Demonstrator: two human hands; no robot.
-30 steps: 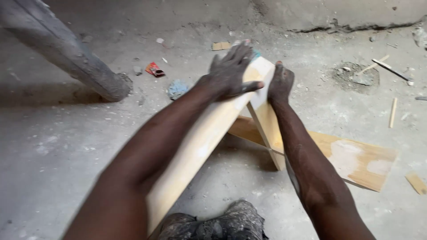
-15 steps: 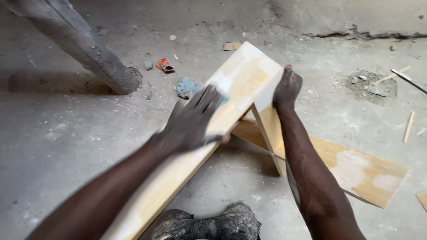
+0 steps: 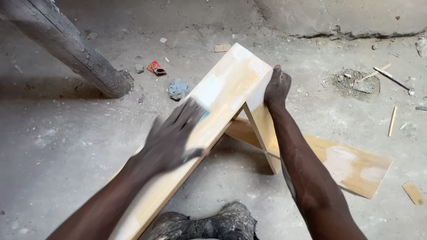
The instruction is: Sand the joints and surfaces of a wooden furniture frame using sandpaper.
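A long pale wooden plank point(image 3: 231, 84) slopes up from my knees to its far end, which rests on an upright piece of wood point(image 3: 262, 129). My left hand point(image 3: 171, 138) lies flat on the plank's middle, blurred by motion, pressing a small blue pad point(image 3: 203, 116) that peeks out under its fingers. My right hand point(image 3: 277, 86) grips the plank's right edge near the top corner, with the arm stretched straight out.
A flat board point(image 3: 351, 166) lies on the concrete floor under the support. A thick grey log post point(image 3: 71, 49) leans at the upper left. A red wrapper point(image 3: 155, 68), a blue rag point(image 3: 179, 89), thin sticks point(image 3: 391, 121) and a rubble pile point(image 3: 356, 82) litter the floor. My dirty shoe point(image 3: 213, 224) is at the bottom.
My left hand has slid down the plank from its far end toward me. My right hand has kept its hold on the plank's right edge.
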